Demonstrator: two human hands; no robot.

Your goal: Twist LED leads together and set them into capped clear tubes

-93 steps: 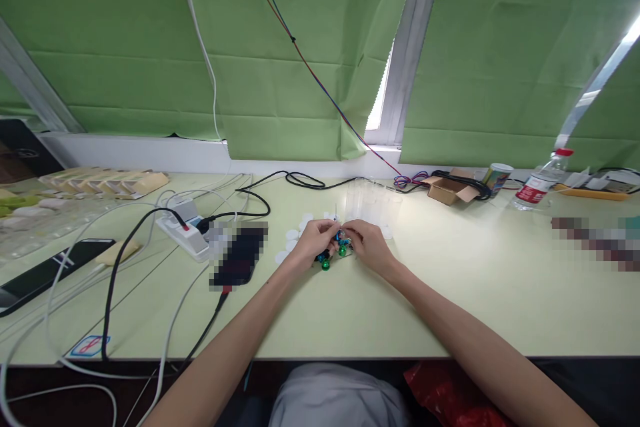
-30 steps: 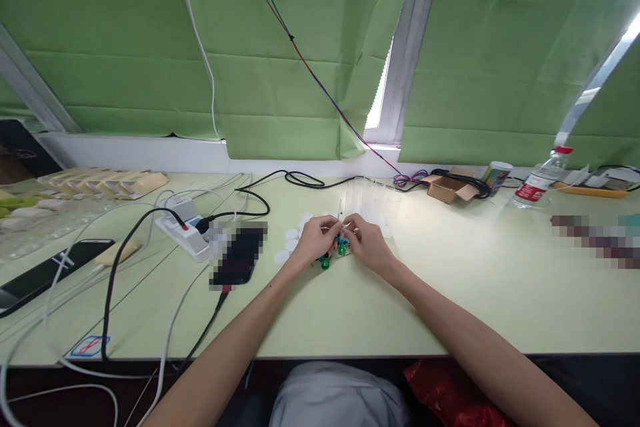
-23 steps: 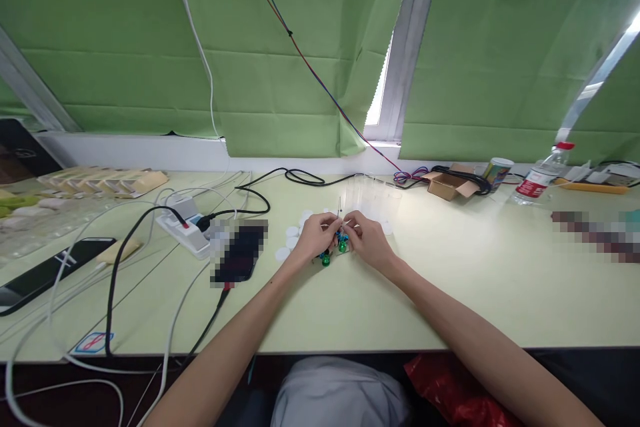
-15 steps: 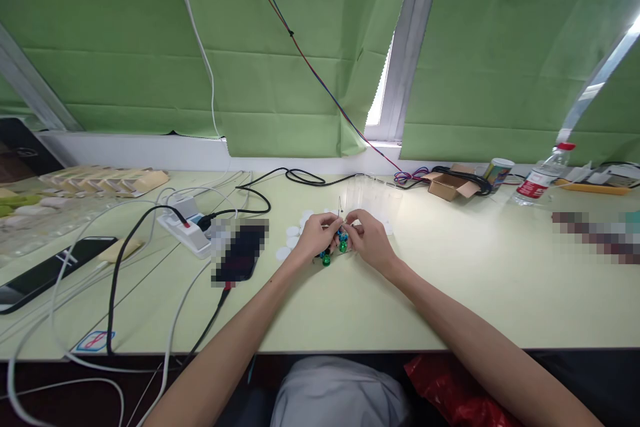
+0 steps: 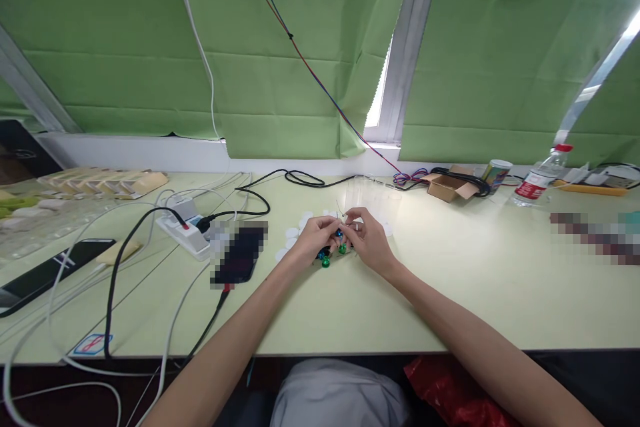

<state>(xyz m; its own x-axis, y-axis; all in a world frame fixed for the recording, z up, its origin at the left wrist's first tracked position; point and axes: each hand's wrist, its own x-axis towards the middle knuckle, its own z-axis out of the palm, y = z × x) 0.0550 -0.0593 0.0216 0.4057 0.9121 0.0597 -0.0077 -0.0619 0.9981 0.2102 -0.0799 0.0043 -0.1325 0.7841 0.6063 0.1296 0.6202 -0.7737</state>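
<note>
My left hand [image 5: 316,236] and my right hand [image 5: 371,240] meet over the table, thumbs and fingertips pinched close together. Between them hangs a string of small shiny beads or bells, mostly green and blue; a green one [image 5: 343,248] dangles under the fingertips. Another green bead [image 5: 325,261] is lower, beside my left hand. A thin dark cord end [image 5: 339,208] sticks up above the fingertips. The fingers hide much of the string, and what exactly each fingertip grips is too small to see. White round discs [image 5: 291,233] lie just left of my left hand.
A clear plastic box [image 5: 373,195] stands behind my hands. To the left lie a phone [image 5: 243,253] on a cable, a white power strip [image 5: 185,237] and tangled cords. An open cardboard box [image 5: 447,188] and a bottle [image 5: 537,183] stand at back right.
My fingertips have shifted slightly, with the right hand's fingers closing further over the beads. The cord end above them now leans left, and the hanging green bead shows a little less.
</note>
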